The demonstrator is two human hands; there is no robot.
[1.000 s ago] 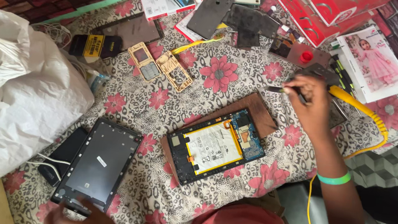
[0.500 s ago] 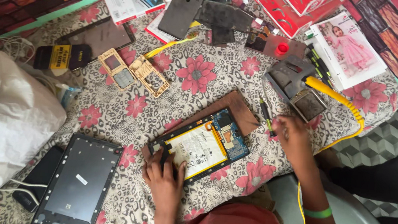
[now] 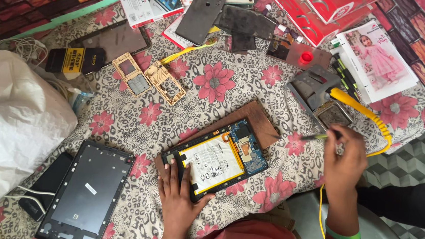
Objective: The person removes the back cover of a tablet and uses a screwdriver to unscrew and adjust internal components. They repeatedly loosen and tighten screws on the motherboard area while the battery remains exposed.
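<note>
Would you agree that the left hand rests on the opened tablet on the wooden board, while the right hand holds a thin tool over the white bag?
Not quite. The head view shows the right hand holding the thin tool near the yellow coiled cable, far from the white bag. The left hand does rest on the opened tablet.

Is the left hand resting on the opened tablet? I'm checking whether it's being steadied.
Yes, the left hand lies flat on the near end of the opened tablet.

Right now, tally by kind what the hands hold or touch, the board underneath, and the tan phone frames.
opened tablet: 1
thin tool: 1
wooden board: 1
tan phone frames: 2
Total: 5
</note>
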